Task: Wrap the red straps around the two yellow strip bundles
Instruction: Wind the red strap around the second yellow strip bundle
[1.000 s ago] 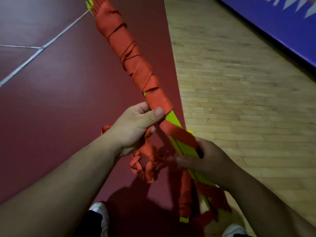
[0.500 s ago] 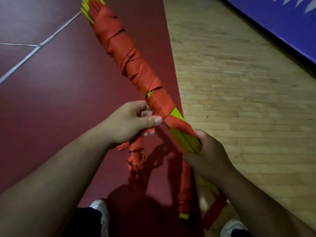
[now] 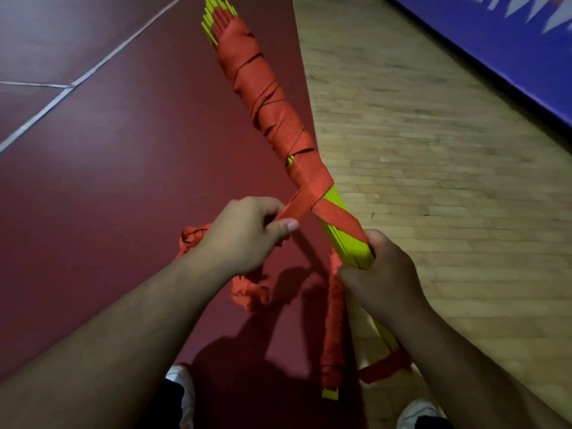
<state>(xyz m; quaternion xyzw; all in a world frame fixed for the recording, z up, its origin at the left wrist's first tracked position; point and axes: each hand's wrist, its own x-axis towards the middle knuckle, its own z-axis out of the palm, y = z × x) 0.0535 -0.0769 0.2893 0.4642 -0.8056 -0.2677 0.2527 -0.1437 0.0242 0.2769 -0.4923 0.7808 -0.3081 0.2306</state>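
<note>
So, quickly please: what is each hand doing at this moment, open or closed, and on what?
Left hand: closed, pinching the red strap pulled taut.
Right hand: closed around the yellow strip bundle.

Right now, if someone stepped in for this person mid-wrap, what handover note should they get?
Left hand grips the red strap, pulled taut off the last turn. Right hand grips the yellow strip bundle on its bare stretch.
Loose strap slack dangles below the left hand; a red-wrapped length with a yellow tip hangs beneath the right hand.
Done: bundle wrapped from near its far tip to just above the hands.
Left: wind over the bare yellow toward the near end.
</note>
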